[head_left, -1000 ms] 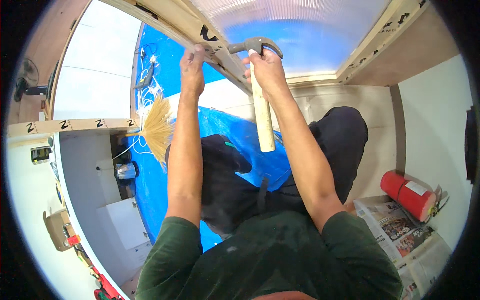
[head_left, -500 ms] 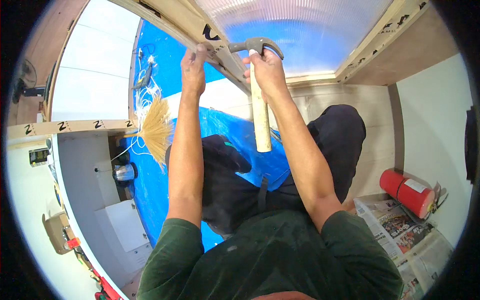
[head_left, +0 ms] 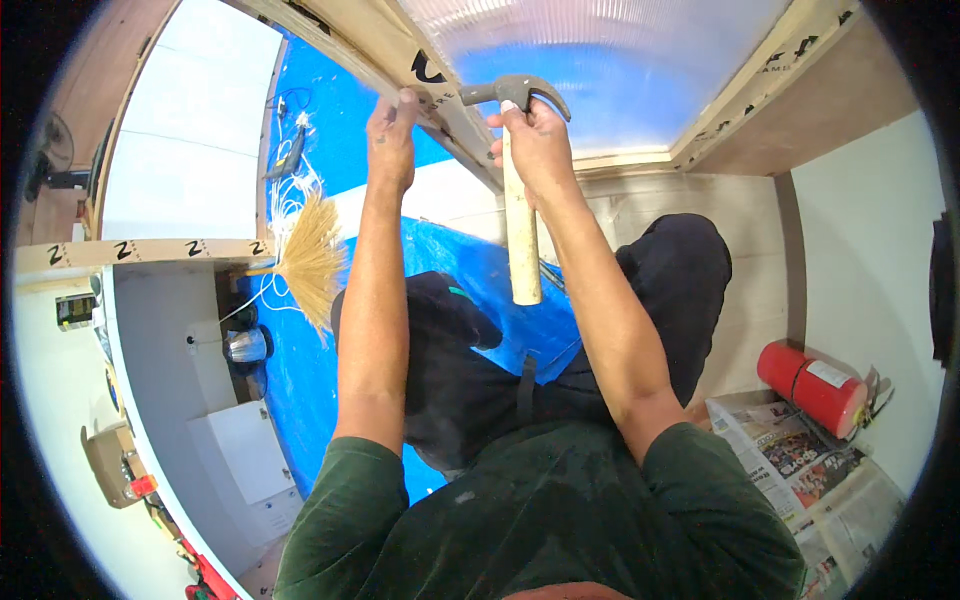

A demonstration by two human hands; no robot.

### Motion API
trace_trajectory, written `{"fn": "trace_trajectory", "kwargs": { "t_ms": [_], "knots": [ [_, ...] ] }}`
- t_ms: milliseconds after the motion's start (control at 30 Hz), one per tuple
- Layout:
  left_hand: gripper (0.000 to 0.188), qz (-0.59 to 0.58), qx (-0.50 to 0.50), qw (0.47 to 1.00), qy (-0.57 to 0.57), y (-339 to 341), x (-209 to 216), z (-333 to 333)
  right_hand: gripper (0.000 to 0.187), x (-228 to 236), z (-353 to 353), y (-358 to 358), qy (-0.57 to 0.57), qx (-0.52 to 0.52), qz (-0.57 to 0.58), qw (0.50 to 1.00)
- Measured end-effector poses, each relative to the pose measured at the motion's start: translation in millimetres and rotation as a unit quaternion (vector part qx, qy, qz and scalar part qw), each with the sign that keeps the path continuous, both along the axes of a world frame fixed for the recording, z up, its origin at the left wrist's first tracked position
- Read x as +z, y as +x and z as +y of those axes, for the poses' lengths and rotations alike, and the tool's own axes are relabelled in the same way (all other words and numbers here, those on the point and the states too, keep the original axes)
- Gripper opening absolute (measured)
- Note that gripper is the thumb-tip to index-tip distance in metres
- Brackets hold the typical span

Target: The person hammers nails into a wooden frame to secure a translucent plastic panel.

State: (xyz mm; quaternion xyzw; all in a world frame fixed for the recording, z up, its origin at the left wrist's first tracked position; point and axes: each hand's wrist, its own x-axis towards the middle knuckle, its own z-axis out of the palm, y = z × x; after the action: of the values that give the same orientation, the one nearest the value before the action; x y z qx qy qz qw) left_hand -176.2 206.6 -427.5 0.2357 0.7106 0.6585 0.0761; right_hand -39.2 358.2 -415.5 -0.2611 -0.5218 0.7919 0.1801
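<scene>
My right hand (head_left: 543, 150) is closed round a claw hammer (head_left: 522, 245), gripping it high up, close under the dark metal head. Its pale wooden handle hangs down toward my lap. The striking face is against or very near a wooden stud (head_left: 428, 70) of a frame; whether they touch, I cannot tell. On the stud's left edge, my left hand (head_left: 391, 145) grips with the thumb up and the fingers partly hidden behind the wood. A ribbed translucent panel (head_left: 590, 60) fills the frame to the right of the stud.
Blue sheeting (head_left: 310, 370) covers part of the floor. A straw broom (head_left: 312, 255) lies at left beside white cords and a dark power tool (head_left: 290, 155). At right, a red fire extinguisher (head_left: 815, 385) rests by newspapers (head_left: 800, 460). Shelving (head_left: 170, 370) stands at the left.
Hardly anything differs. The hammer head and right hand have shifted very slightly right, and the left hand's grip on the stud stays the same.
</scene>
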Motion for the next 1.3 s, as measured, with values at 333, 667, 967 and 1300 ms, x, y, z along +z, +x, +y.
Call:
{"fn": "trace_trajectory", "kwargs": {
  "t_ms": [333, 667, 967, 1300],
  "knots": [
    [0.051, 0.004, 0.009, 1.0, 0.004, 2.9, 2.1, 0.0, 0.025, 3.8, 2.6, 0.5, 0.007, 0.007, -0.003, 1.0],
    [0.057, -0.03, -0.012, 0.998, 0.047, 4.0, 3.8, 0.4, 0.027, 10.2, -1.7, 2.2, 0.014, -0.002, 0.017, 1.0],
    [0.057, -0.026, 0.014, 1.0, -0.004, 16.3, 22.2, 1.6, 0.024, 17.2, -3.1, 4.5, 0.029, -0.003, 0.017, 0.999],
    [0.05, 0.024, 0.011, 1.0, -0.006, 9.8, 15.2, -0.1, 0.021, 29.6, 0.6, 4.7, 0.045, -0.009, 0.034, 0.998]
  ]
}}
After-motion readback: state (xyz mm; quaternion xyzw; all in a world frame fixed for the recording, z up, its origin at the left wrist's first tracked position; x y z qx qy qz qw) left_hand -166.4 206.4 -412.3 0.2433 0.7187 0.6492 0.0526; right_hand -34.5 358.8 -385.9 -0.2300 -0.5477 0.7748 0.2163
